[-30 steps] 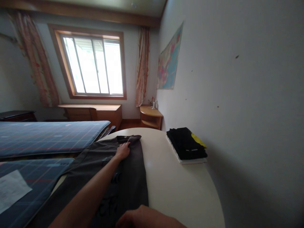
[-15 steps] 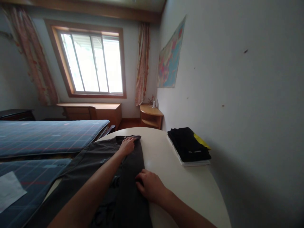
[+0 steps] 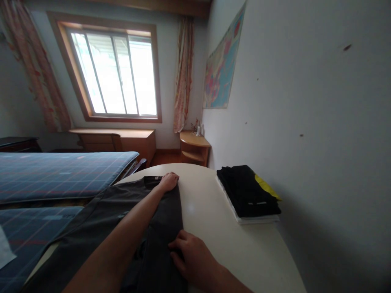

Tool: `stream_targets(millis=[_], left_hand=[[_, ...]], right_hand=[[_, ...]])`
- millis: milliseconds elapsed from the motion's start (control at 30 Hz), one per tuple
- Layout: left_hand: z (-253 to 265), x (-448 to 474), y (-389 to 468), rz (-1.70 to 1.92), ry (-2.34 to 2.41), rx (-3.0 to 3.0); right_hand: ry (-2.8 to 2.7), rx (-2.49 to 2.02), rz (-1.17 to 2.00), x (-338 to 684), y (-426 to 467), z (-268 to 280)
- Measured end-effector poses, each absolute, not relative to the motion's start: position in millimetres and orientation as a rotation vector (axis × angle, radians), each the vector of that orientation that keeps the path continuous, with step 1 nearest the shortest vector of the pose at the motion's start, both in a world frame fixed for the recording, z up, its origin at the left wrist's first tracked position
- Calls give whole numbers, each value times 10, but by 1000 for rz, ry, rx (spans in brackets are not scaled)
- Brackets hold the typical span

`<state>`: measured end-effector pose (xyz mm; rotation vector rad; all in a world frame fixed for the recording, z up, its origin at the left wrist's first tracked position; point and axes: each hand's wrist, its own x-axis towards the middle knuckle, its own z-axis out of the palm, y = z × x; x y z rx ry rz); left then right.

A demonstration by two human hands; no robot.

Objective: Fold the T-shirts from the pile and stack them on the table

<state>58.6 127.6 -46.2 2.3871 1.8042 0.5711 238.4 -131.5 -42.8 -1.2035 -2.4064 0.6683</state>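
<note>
A dark grey T-shirt [image 3: 100,215] lies spread on the white table [image 3: 207,203], its right side folded inward and its collar at the far end. My left hand [image 3: 169,182] is closed over the shirt's far right corner beside the collar, fingertips curled down out of sight. Nearer to me, my right hand [image 3: 194,254] pinches the folded right edge of the same shirt between thumb and fingers. My left forearm crosses above the shirt and covers part of its dark print.
A stack of folded clothes [image 3: 247,191], black and yellow over white, sits at the table's right near the wall. To the left are beds with blue plaid mattresses [image 3: 61,175]. A desk [image 3: 134,140] and a corner shelf [image 3: 195,140] stand beyond.
My left hand has slid right to the shirt's corner and its fingers have curled in. My right hand has come slightly nearer to me along the edge. The view has tilted down a little.
</note>
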Motion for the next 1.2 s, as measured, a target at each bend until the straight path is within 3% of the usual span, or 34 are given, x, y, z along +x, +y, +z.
stream_targets(millis=[267, 567, 867, 1200], left_hand=[[-493, 370, 1293, 583, 1973, 2226], [-568, 106, 622, 674, 2198, 1979], [-639, -43, 219, 769, 1898, 2092], [-703, 23, -194, 716, 1982, 2245]], right_hand=[[-2393, -1210, 691, 2386, -1322, -460], [-2322, -1265, 686, 2376, -1300, -388], [-2177, -1595, 360, 2243, -1317, -393], [-2172, -1578, 436, 2269, -1228, -432]])
